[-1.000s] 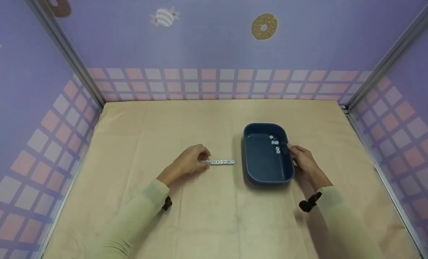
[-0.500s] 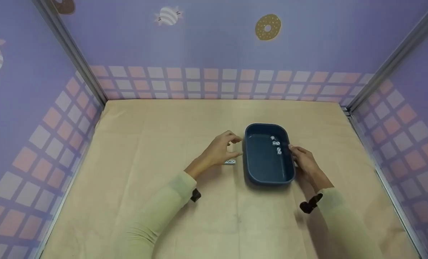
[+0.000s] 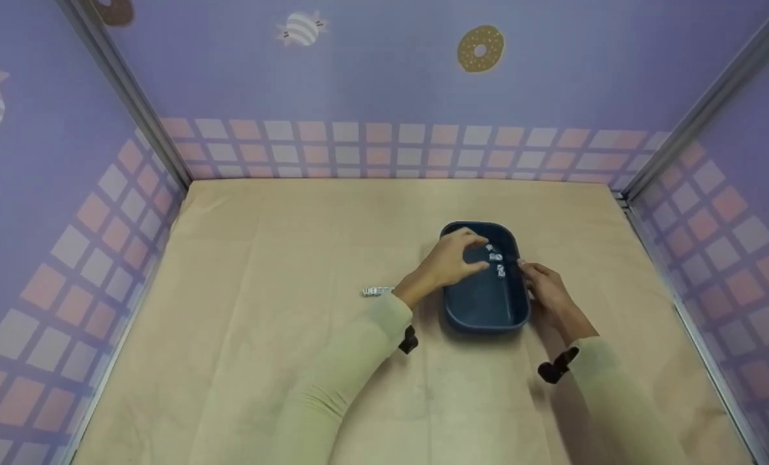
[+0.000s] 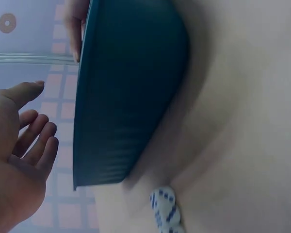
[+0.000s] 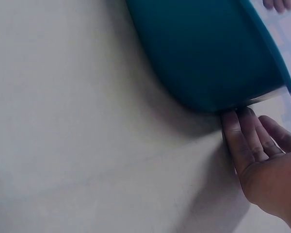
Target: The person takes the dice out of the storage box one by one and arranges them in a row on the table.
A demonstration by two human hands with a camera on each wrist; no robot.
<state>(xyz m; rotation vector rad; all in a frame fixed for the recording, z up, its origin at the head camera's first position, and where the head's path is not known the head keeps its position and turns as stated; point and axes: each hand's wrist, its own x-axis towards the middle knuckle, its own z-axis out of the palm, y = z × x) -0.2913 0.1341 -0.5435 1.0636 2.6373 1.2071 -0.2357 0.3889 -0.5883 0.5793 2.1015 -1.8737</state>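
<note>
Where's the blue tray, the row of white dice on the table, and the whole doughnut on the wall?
Blue tray [image 3: 479, 304]: head view, on its bare bottom.
Row of white dice [image 3: 376, 292]: head view, on its uncovered part.
Doughnut [image 3: 480, 64]: head view, on its ring below the hole.

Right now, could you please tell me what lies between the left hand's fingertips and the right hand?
In the head view, small white dice and the side wall of the blue tub lie between the left hand and the right hand.

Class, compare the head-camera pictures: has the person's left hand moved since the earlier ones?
Yes: judged against the printed wall doughnut, the left hand has moved rightward, to over the blue container.
</note>
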